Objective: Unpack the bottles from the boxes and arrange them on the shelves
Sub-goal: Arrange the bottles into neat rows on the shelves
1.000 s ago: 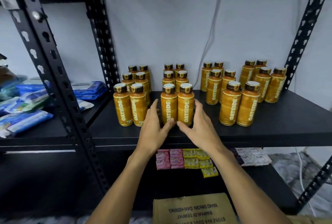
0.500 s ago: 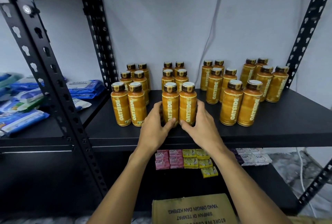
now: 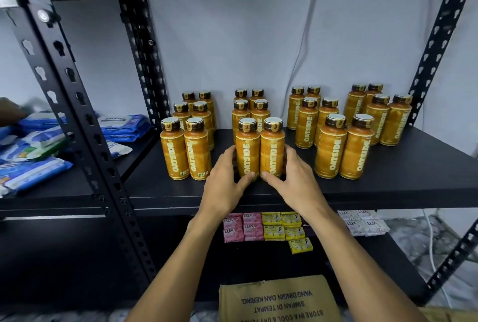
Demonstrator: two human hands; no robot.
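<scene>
My left hand [image 3: 223, 179] and right hand [image 3: 293, 179] grip the near bottles [image 3: 247, 151]; I judge the shelf [image 3: 413, 182] mostly stocked, box [image 3: 276, 298] below.

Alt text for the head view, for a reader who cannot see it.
The left hand grips the left front bottle and the right hand the right front bottle on a black shelf. Other orange bottles stand paired beside and behind.

Far fingers of left hand [image 3: 222, 187] and right hand [image 3: 294, 184] hidden behind front bottle pair [image 3: 247, 152]; rear bottles [image 3: 241, 94] partly occluded; cardboard box [image 3: 276, 301] cut by bottom edge; wipe packs [image 3: 31, 174] blurred, cropped at left.
</scene>
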